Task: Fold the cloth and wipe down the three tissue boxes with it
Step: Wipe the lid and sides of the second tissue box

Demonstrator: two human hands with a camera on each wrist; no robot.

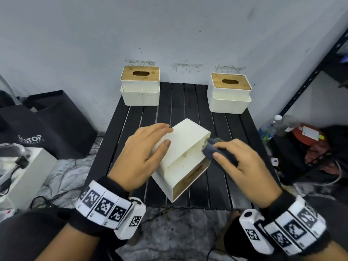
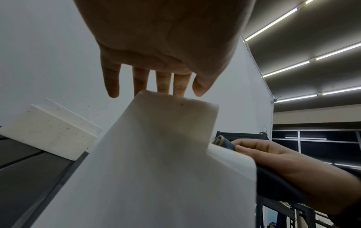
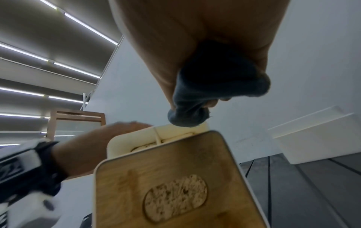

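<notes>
A white tissue box with a wooden lid lies tipped on its side in the middle of the black slatted table. My left hand rests flat on the box's upturned side, fingers straight. My right hand grips a folded dark grey cloth and presses it against the box's side pocket; the cloth bulges out of the fist. Two more white tissue boxes with wooden lids stand upright at the back left and back right.
The grey wall rises right behind the table. Black bags and a white box with cables lie on the floor to the left. A black metal shelf, a water bottle and clutter stand on the right.
</notes>
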